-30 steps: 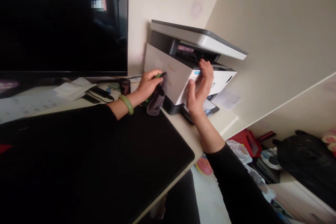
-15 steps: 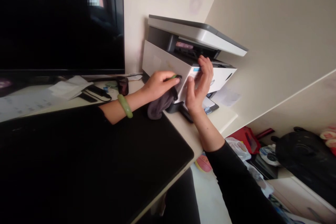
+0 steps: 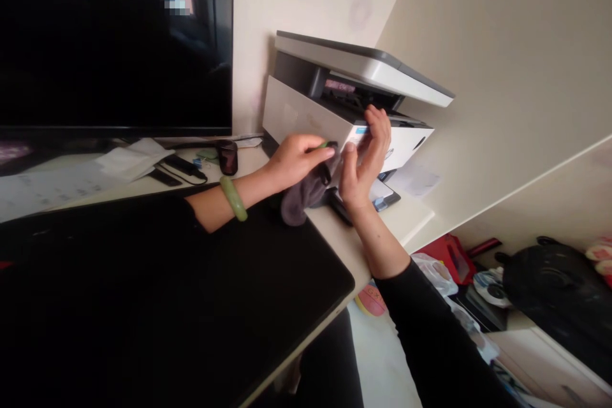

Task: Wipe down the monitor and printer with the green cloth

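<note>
A white printer (image 3: pixel 306 111) with a dark grey lid stands at the desk's back corner, its lid section raised above a dark opening. My left hand (image 3: pixel 299 159), with a green bangle on the wrist, pinches a small black and green piece against the printer's left side. From below that hand hangs a grey fuzzy cloth (image 3: pixel 301 194), its lower end by the mat; how it joins the piece I cannot tell. My right hand (image 3: pixel 366 159) is open at the printer's front corner, fingers extended near the top edge and thumb apart.
A black desk mat (image 3: pixel 191 306) covers much of the desk. Behind it lie papers (image 3: pixel 136 159), cables and a dark cup-like object (image 3: pixel 227 158), below a large black screen (image 3: pixel 115 44). On the right, low down, are plastic bags (image 3: pixel 436 273) and a black bag (image 3: pixel 559 280).
The view has shifted slightly, so everything sits a little lower and further right. My left hand has slid a little along the printer's side towards its front corner; my right hand keeps its pose.
</note>
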`<state>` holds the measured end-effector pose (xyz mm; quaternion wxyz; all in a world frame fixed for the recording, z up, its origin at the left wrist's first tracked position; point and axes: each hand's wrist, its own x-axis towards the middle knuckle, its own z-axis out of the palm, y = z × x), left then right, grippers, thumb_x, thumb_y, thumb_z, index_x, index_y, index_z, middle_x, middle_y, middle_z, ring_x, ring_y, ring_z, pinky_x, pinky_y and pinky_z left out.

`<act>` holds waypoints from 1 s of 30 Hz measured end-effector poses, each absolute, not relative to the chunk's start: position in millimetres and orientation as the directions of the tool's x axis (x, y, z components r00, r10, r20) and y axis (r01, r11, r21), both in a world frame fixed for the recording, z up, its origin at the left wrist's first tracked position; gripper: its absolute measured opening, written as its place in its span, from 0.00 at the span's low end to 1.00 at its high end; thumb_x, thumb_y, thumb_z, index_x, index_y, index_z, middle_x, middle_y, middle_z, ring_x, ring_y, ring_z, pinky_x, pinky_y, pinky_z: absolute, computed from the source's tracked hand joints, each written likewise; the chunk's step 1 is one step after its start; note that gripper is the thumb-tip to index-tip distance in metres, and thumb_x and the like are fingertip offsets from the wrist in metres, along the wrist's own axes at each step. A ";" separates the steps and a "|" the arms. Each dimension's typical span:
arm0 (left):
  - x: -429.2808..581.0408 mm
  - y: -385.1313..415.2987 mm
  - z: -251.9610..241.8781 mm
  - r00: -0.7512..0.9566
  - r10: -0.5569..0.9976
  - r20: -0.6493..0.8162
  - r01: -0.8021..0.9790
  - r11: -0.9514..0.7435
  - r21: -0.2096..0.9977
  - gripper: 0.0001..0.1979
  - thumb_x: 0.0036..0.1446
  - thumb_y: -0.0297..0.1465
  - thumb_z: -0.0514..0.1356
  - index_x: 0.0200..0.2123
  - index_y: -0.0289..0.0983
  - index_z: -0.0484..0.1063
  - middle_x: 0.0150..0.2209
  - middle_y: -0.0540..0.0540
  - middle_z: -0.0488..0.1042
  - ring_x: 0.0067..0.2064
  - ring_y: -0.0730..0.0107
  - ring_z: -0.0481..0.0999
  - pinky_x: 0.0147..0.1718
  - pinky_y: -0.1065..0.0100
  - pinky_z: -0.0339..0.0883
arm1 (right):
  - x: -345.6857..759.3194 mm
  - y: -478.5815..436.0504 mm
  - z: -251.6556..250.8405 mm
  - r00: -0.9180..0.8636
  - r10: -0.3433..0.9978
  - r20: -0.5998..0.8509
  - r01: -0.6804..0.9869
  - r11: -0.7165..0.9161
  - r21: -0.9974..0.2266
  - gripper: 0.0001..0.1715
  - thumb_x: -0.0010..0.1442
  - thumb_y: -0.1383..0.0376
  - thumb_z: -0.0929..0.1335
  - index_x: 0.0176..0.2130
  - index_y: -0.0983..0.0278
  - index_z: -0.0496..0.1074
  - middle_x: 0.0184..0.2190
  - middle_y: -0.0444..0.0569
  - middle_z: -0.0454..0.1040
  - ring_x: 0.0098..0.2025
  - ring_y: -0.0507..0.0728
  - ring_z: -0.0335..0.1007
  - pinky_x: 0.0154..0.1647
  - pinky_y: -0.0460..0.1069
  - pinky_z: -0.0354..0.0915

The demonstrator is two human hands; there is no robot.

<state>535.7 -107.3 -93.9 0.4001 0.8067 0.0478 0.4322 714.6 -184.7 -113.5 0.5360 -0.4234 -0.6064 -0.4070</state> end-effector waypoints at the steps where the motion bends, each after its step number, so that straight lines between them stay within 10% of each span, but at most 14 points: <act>1: 534.8 -105.6 -98.5 0.638 0.429 0.640 -0.242 -0.677 0.695 0.16 0.62 0.38 0.63 0.24 0.37 0.69 0.25 0.52 0.70 0.30 0.71 0.67 0.32 0.68 0.60 | 714.5 -184.4 -113.7 -0.064 0.077 0.995 0.948 0.315 0.037 0.34 0.76 0.46 0.59 0.74 0.54 0.60 0.71 0.55 0.67 0.79 0.71 0.58 0.78 0.81 0.52; 30: 525.9 -99.5 -123.2 0.761 0.321 0.563 -0.096 -0.804 0.587 0.15 0.61 0.35 0.63 0.23 0.37 0.73 0.22 0.52 0.71 0.27 0.72 0.68 0.30 0.69 0.59 | 717.6 -188.8 -110.4 -0.040 0.129 0.991 0.959 0.285 0.002 0.36 0.78 0.51 0.47 0.75 0.51 0.60 0.73 0.51 0.67 0.81 0.65 0.56 0.80 0.77 0.53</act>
